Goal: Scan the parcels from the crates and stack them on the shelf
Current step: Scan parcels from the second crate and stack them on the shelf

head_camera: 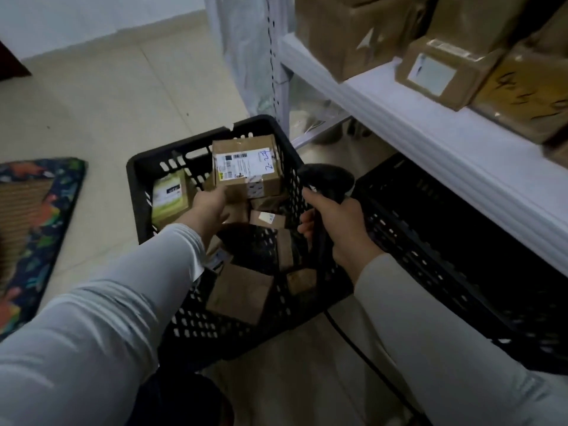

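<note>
My left hand grips the near corner of a small brown cardboard parcel with a white label, holding it over the black perforated plastic crate, where more brown parcels lie. My right hand is curled round a black handheld scanner just beside it. Brown boxes sit on the white metal shelf.

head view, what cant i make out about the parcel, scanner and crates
All in the head view:
1. Label print on the parcel in the left hand: too small and blurred.
2. Window of the scanner in the right hand: faces away, dark.
3. Contents of the second crate: shadowed under the shelf.
4. The shelf boxes: cut off by the top and right edges.
</note>
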The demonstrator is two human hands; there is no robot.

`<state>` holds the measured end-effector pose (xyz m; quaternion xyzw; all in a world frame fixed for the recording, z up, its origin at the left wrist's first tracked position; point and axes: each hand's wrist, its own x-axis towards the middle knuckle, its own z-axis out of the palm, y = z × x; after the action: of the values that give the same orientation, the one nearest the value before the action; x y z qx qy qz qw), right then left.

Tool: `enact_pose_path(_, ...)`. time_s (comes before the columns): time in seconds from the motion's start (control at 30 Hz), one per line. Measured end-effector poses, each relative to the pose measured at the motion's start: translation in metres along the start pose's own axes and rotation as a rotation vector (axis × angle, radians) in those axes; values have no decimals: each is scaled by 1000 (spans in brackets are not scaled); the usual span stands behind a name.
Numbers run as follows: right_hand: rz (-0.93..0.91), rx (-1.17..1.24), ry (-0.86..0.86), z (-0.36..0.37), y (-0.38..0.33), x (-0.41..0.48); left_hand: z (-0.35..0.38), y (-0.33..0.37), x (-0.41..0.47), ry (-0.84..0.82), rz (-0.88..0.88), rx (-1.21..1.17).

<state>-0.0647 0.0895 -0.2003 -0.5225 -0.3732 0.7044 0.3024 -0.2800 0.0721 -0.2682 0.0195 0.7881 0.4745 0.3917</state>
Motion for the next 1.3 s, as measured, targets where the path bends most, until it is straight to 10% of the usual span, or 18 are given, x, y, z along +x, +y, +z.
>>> enact_pose_path(0.8, 101, -35, -111, 19, 28, 72, 54, 9, 97, -125, -132, -595)
enact_pose_path(1.3, 115, -88, -268, 7, -9, -19, -25, 28, 27, -81, 96, -454)
